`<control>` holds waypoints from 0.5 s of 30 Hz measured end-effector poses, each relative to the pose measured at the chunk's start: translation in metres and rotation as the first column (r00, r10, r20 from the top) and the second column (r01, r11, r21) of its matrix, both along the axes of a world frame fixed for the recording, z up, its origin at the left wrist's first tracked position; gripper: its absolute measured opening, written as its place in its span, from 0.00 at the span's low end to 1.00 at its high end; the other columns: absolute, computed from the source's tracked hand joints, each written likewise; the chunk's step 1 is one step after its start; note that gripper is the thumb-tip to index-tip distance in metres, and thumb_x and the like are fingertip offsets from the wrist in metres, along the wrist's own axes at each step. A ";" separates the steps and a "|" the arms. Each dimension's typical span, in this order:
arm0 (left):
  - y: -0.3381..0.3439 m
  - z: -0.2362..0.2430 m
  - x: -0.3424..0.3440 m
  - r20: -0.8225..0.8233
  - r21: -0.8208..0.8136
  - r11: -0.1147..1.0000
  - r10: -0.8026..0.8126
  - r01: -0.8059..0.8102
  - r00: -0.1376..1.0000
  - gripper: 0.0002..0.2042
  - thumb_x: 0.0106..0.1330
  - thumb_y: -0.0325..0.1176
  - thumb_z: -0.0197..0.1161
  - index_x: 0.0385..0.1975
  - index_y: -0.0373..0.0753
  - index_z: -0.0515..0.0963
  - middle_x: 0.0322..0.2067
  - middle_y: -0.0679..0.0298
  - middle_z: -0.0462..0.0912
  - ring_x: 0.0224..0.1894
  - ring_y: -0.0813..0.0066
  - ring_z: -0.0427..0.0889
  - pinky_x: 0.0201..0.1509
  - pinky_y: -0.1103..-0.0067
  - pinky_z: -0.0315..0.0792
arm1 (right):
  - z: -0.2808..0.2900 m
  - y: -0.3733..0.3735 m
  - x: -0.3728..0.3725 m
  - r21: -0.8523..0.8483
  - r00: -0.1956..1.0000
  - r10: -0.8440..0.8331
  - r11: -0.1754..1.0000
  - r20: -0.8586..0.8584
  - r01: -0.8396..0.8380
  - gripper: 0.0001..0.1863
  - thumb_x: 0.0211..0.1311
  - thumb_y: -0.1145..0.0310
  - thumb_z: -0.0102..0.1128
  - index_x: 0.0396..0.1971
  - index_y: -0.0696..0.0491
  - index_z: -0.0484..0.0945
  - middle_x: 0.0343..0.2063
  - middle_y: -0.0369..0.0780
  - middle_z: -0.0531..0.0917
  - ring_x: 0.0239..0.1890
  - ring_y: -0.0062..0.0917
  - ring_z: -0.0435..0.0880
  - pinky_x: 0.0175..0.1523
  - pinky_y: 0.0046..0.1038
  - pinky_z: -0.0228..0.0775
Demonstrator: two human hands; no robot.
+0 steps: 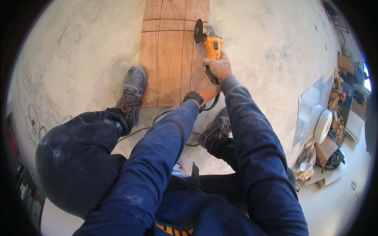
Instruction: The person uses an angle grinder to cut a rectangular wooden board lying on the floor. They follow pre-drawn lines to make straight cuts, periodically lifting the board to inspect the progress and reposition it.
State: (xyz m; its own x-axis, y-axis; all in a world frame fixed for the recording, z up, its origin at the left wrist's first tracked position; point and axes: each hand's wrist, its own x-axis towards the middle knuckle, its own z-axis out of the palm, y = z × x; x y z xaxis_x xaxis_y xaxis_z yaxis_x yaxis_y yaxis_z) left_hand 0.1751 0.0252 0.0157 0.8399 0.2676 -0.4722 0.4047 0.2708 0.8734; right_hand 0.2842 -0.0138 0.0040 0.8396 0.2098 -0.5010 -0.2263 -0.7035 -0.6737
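Note:
Both of my hands are closed around a yellow angle grinder (212,46). My right hand (220,67) grips its body behind the switch. Closer to me, my left hand (207,88), with a dark watch (195,99) at the wrist, wraps the rear handle. The dark cutting disc (198,31) stands upright over the right part of a reddish wooden board (169,59), near crosswise dark lines. Whether the disc touches the wood I cannot tell. Long dark lines run along the board.
My left work shoe (134,88) is at the board's left edge; my right shoe (216,128) stands near its close right corner. A black cord (157,117) trails from the grinder between my legs. Cardboard, sheets and bags (327,147) lie at the right. Coiled wire (34,124) lies left.

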 end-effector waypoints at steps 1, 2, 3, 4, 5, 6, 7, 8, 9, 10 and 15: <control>-0.001 -0.001 -0.001 -0.015 0.004 1.000 0.002 -0.002 1.000 0.35 0.54 0.31 0.78 0.60 0.30 0.66 0.51 0.50 0.83 0.55 0.56 0.84 0.55 0.68 0.79 | 0.000 -0.001 0.000 0.002 1.000 -0.006 1.000 -0.017 0.007 0.33 0.41 0.65 0.75 0.51 0.57 0.76 0.39 0.43 0.86 0.40 0.30 0.86 0.46 0.31 0.80; -0.003 -0.002 -0.002 -0.055 0.000 1.000 -0.008 0.008 0.998 0.35 0.54 0.31 0.78 0.59 0.30 0.66 0.51 0.50 0.83 0.54 0.56 0.84 0.55 0.68 0.79 | -0.001 -0.002 0.000 0.004 0.999 -0.013 1.000 -0.033 0.013 0.34 0.40 0.63 0.75 0.51 0.57 0.76 0.40 0.45 0.86 0.41 0.33 0.87 0.48 0.32 0.80; -0.004 -0.005 -0.002 -0.024 0.025 1.000 0.001 -0.001 1.000 0.35 0.54 0.31 0.78 0.59 0.29 0.65 0.51 0.49 0.83 0.54 0.56 0.85 0.55 0.68 0.79 | -0.002 -0.002 0.000 0.001 0.999 -0.012 1.000 -0.030 0.012 0.34 0.40 0.64 0.75 0.51 0.57 0.76 0.40 0.45 0.86 0.41 0.32 0.87 0.48 0.32 0.80; -0.005 -0.009 -0.003 -0.020 0.040 0.999 -0.002 0.002 1.000 0.35 0.54 0.31 0.78 0.59 0.29 0.65 0.51 0.49 0.83 0.54 0.56 0.85 0.55 0.68 0.79 | -0.003 -0.001 0.000 -0.002 1.000 -0.012 1.000 -0.028 0.012 0.34 0.40 0.64 0.75 0.52 0.57 0.76 0.40 0.44 0.86 0.41 0.32 0.87 0.48 0.32 0.80; -0.007 -0.014 -0.004 0.015 0.068 0.998 0.012 -0.013 1.000 0.36 0.54 0.31 0.78 0.59 0.28 0.64 0.51 0.49 0.83 0.54 0.56 0.85 0.55 0.68 0.79 | -0.005 -0.001 0.001 -0.005 1.000 -0.011 1.000 -0.026 0.011 0.34 0.40 0.64 0.75 0.52 0.56 0.76 0.40 0.44 0.86 0.41 0.32 0.87 0.48 0.31 0.80; -0.009 -0.021 -0.004 -0.053 0.038 0.999 -0.031 0.033 0.998 0.33 0.56 0.34 0.77 0.58 0.30 0.68 0.50 0.52 0.84 0.53 0.59 0.84 0.54 0.69 0.78 | -0.007 0.000 0.002 0.003 0.999 -0.013 1.000 -0.030 0.013 0.34 0.40 0.64 0.75 0.52 0.56 0.76 0.40 0.44 0.86 0.41 0.32 0.87 0.48 0.31 0.80; -0.012 -0.028 -0.004 -0.090 0.019 0.998 -0.058 0.060 0.994 0.30 0.57 0.37 0.76 0.57 0.31 0.71 0.49 0.55 0.84 0.51 0.62 0.84 0.53 0.70 0.77 | -0.007 0.000 0.002 0.012 0.999 -0.015 1.000 -0.033 0.015 0.34 0.41 0.65 0.75 0.52 0.56 0.75 0.40 0.44 0.86 0.41 0.32 0.87 0.48 0.31 0.80; -0.013 -0.037 -0.002 -0.100 -0.048 0.998 -0.035 0.031 0.994 0.28 0.59 0.39 0.75 0.56 0.32 0.74 0.48 0.57 0.85 0.51 0.64 0.83 0.52 0.71 0.76 | -0.008 0.004 0.007 0.016 0.999 -0.025 1.000 -0.035 0.026 0.34 0.41 0.65 0.75 0.53 0.56 0.75 0.40 0.44 0.86 0.41 0.32 0.87 0.48 0.31 0.80; -0.013 -0.045 0.000 -0.070 -0.005 0.998 -0.057 0.057 0.996 0.26 0.60 0.40 0.74 0.55 0.33 0.76 0.47 0.59 0.85 0.50 0.67 0.83 0.52 0.72 0.76 | -0.008 0.004 0.006 0.027 0.999 -0.013 1.000 -0.038 0.014 0.34 0.41 0.65 0.75 0.53 0.56 0.75 0.40 0.44 0.86 0.41 0.32 0.87 0.48 0.31 0.80; -0.015 -0.052 -0.001 -0.022 -0.021 0.999 -0.035 0.034 0.999 0.25 0.62 0.41 0.73 0.54 0.33 0.77 0.47 0.60 0.85 0.50 0.68 0.82 0.52 0.72 0.75 | -0.006 0.005 0.006 0.025 0.999 -0.016 1.000 -0.046 0.017 0.34 0.42 0.65 0.75 0.53 0.56 0.75 0.40 0.44 0.86 0.41 0.32 0.87 0.48 0.31 0.80; -0.022 -0.064 -0.002 -0.015 -0.112 0.994 0.011 -0.013 1.000 0.20 0.63 0.38 0.72 0.51 0.34 0.79 0.46 0.62 0.85 0.47 0.71 0.82 0.50 0.73 0.75 | 0.001 0.006 0.004 0.003 1.000 -0.007 1.000 -0.029 0.007 0.34 0.43 0.64 0.75 0.54 0.56 0.74 0.40 0.45 0.86 0.41 0.32 0.87 0.48 0.31 0.80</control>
